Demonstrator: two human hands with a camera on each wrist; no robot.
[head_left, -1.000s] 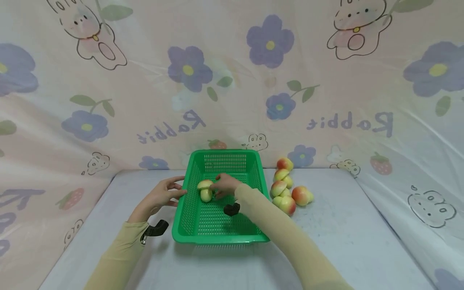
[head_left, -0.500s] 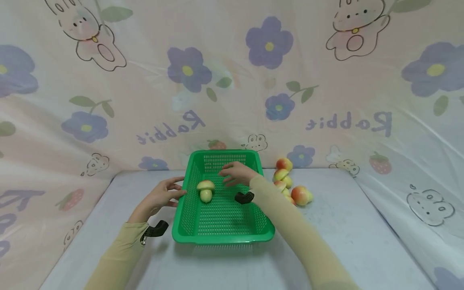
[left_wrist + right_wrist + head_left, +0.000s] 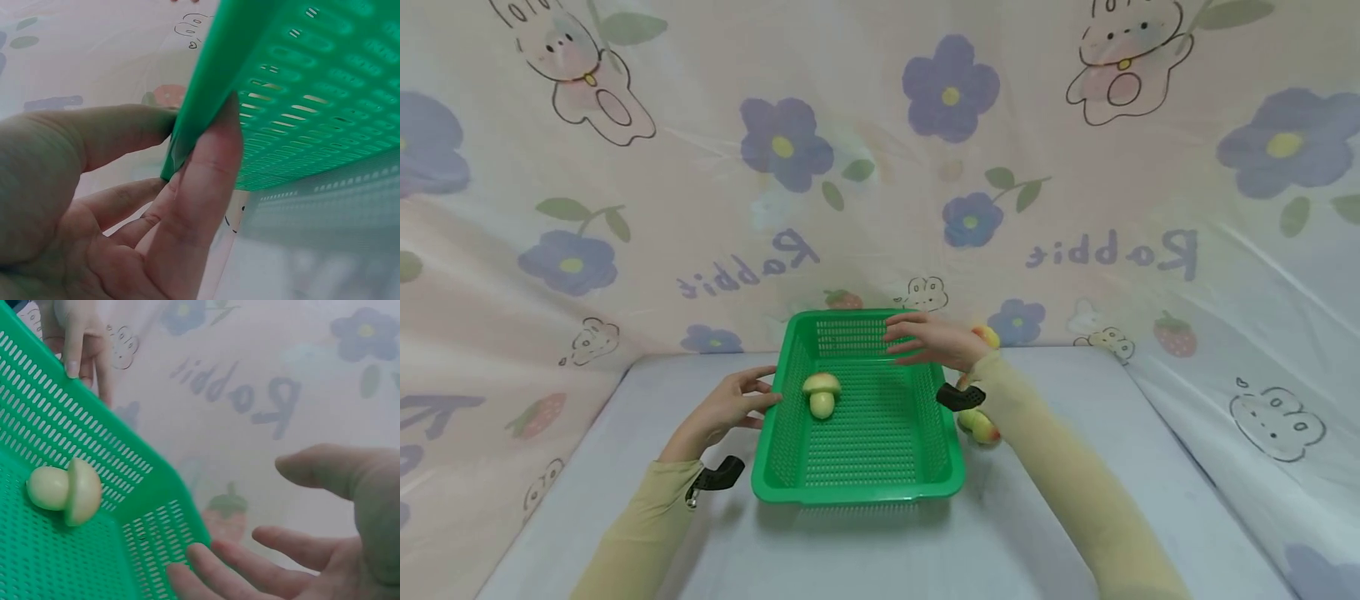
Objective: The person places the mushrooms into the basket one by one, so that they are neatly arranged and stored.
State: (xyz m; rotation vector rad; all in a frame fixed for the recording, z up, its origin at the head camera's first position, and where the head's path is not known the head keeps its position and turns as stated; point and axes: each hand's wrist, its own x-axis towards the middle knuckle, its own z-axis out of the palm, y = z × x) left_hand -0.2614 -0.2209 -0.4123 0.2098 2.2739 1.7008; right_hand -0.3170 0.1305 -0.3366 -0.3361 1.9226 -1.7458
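A green perforated basket [image 3: 850, 495] stands on the table, tilting a little in the left wrist view. My left hand [image 3: 730, 407] pinches its left rim, the thumb on one side and fingers on the other [image 3: 206, 181]. One pale yellow toy mushroom [image 3: 822, 393] with a faintly reddish cap lies inside, towards the left wall. Over the basket's back right corner hovers my right hand [image 3: 942, 340], fingers spread and holding nothing. More yellow and red mushrooms [image 3: 979, 427] lie right of the basket, mostly hidden behind the right hand and sleeve.
The white-covered table [image 3: 1097, 433] extends to the right and in front of the basket. A pale cloth [image 3: 880, 208] printed with rabbits and purple flowers hangs close behind the table and along both sides.
My right hand has let go of the mushroom in the basket and moved right and away over the basket's right rim. The left hand stays at the left rim.
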